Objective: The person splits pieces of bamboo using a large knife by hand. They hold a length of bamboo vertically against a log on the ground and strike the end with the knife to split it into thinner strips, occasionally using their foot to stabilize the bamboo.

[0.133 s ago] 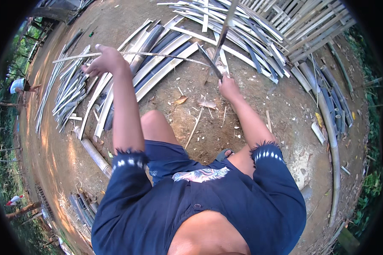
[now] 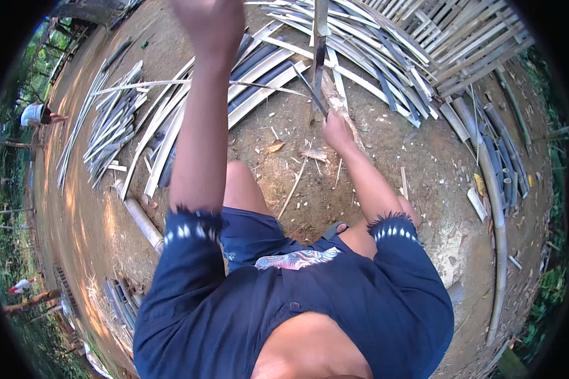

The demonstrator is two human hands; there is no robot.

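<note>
A person in a dark blue shirt and shorts sat on bare dirt ground (image 2: pixel 385 189), seen from above. The right hand (image 2: pixel 336 131) was closed around the handle of a dark-bladed knife (image 2: pixel 311 90), whose blade slanted up and to the left from the fist. The blade met an upright bamboo strip (image 2: pixel 318 57) that rose toward the top edge of the view. The left hand (image 2: pixel 208 22) was raised high and close to the camera, blurred; whether it was spread or closed could not be told, and nothing could be made out in it. Beyond the hands, split bamboo slats (image 2: pixel 265 69) lay fanned across the ground, with a second bundle of slats (image 2: pixel 110 126) further left. A woven bamboo panel (image 2: pixel 461 38) lay at the upper right, and a long curved bamboo pole (image 2: pixel 496 215) ran down the right side. Shavings and chips (image 2: pixel 313 155) were scattered just in front of the right hand
</note>
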